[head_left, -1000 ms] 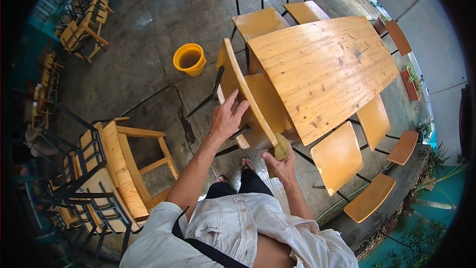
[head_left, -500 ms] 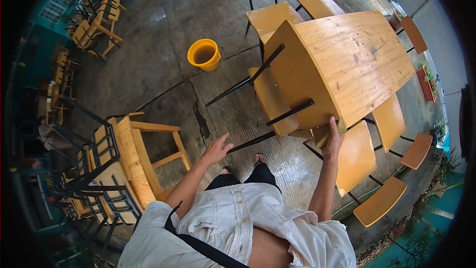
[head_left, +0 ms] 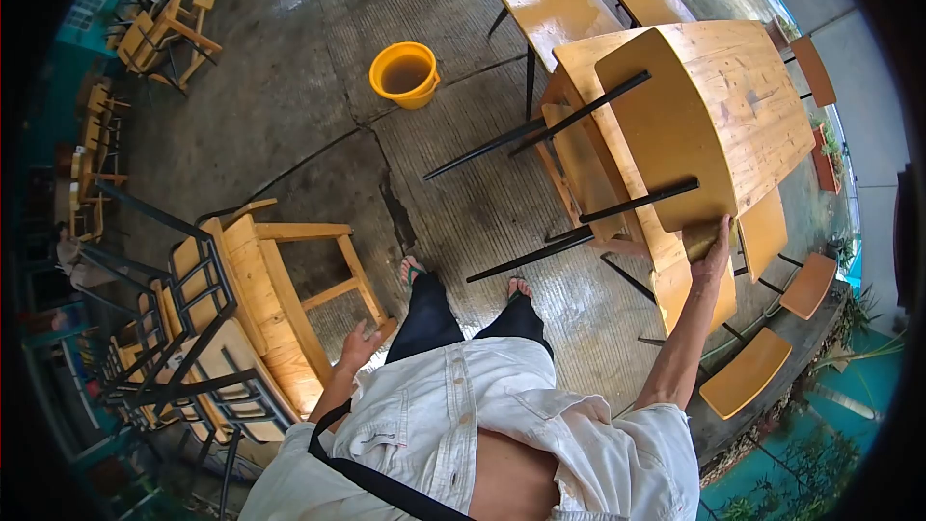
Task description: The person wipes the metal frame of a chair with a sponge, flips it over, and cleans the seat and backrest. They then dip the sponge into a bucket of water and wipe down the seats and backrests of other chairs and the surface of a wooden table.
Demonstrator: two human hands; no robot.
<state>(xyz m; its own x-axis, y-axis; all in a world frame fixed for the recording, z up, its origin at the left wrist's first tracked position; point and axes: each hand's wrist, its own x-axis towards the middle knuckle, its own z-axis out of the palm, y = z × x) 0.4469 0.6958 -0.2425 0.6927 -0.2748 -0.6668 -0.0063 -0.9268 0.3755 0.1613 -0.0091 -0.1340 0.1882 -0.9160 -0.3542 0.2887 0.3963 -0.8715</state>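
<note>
Right hand [head_left: 714,253]: raised at arm's length, fingers [head_left: 721,230] pressed against the lower edge of the upturned chair, a yellowish sponge-like pad [head_left: 701,239] pinned between palm and wood; the exact closure of the fingers around the pad cannot be told.
Upturned wooden chair with black metal legs [head_left: 666,135]: just above the right fingers, lying seat-down on the desk, legs [head_left: 540,135] jutting out leftward over the floor; judged to be steadied there by the hand's push.
Long pale pine desk [head_left: 762,96]: under and beyond the chair, running away from the right fingers.
Left hand [head_left: 359,342]: low at the hip, fingers loosely spread, holding nothing; nearest thing is the stacked wooden bench frame [head_left: 280,299], just beside it.
Yellow plastic bucket [head_left: 405,72]: well apart from both hands, upright on the wet concrete floor [head_left: 289,106].
Orange-brown chairs [head_left: 748,376]: below and beyond the right fingers, tucked along the desk's far side.
Hidden or unclear: pad mostly covered by the hand; chair's contact with the desk hidden by its own seat; lens edge cuts off the surroundings.
</note>
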